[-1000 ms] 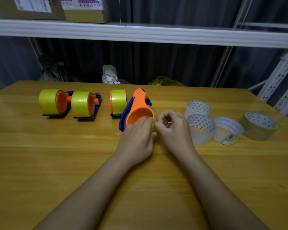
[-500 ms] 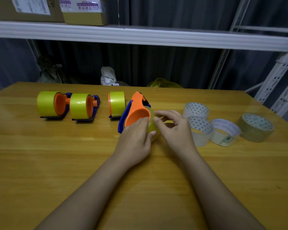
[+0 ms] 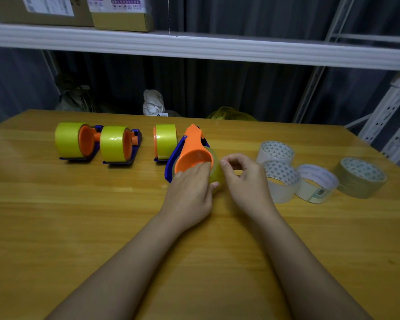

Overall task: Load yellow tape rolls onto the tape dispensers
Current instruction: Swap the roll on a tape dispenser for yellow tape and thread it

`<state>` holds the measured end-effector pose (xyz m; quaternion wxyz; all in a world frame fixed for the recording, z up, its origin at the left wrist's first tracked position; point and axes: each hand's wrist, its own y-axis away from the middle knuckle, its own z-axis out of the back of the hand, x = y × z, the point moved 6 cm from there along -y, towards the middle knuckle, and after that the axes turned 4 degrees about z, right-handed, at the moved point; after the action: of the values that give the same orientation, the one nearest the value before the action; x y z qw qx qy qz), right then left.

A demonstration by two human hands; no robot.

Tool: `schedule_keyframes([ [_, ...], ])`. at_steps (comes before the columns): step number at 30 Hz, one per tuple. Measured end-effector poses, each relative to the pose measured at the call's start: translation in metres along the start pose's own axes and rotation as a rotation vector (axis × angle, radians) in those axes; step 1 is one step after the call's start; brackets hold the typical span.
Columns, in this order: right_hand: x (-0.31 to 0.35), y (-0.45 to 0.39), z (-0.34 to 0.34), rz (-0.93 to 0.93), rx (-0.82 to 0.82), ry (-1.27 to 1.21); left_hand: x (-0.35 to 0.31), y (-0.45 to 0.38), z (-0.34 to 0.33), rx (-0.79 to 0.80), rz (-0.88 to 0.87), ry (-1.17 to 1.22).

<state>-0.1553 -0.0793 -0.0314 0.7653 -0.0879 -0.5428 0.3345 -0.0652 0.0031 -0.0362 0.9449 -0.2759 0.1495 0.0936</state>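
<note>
I sit at a wooden table (image 3: 79,227). It is yellow-brown and shiny. Behind it hang dark curtains (image 3: 240,93). A white shelf (image 3: 194,46) runs across above the table, with two cardboard boxes (image 3: 123,12) on it. A white metal rack (image 3: 388,116) stands at the right.

In front of me is a tape holder (image 3: 192,153). It is orange with a blue side. It lies on the table, near the middle. Its long body runs from me toward the far edge, and leans a little to the right. The narrow end points away from me. The round orange cup end faces me. A yellow roll (image 3: 217,174) sits around the cup end, on its right side.

My left hand (image 3: 189,190) rests on the cup end. My fingers are curled over the orange rim and my thumb touches the yellow roll. My right hand (image 3: 245,179) is just beside the roll. Its thumb and first finger are pinched together close to the roll's edge. I cannot tell if they hold a bit of tape.

To the left stand three more tape holders with yellow rolls on them: one far left (image 3: 72,142), one next to it (image 3: 118,145), and one (image 3: 165,142) just beside my holder.

To the right lie four other rolls: two white ones (image 3: 277,153) touching, a white and green one (image 3: 316,183), and a brown one (image 3: 360,177).
</note>
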Motion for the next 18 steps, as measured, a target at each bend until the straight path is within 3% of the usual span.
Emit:
schedule_keyframes([
  [7, -0.029, -0.006, 0.008, -0.308, 0.110, -0.227, -0.007, 0.002, 0.000, 0.056, -0.044, 0.099],
  [18, -0.015, -0.006, 0.013, -0.380, 0.129, -0.598, -0.003, 0.002, 0.008, 0.041, 0.040, 0.281],
])
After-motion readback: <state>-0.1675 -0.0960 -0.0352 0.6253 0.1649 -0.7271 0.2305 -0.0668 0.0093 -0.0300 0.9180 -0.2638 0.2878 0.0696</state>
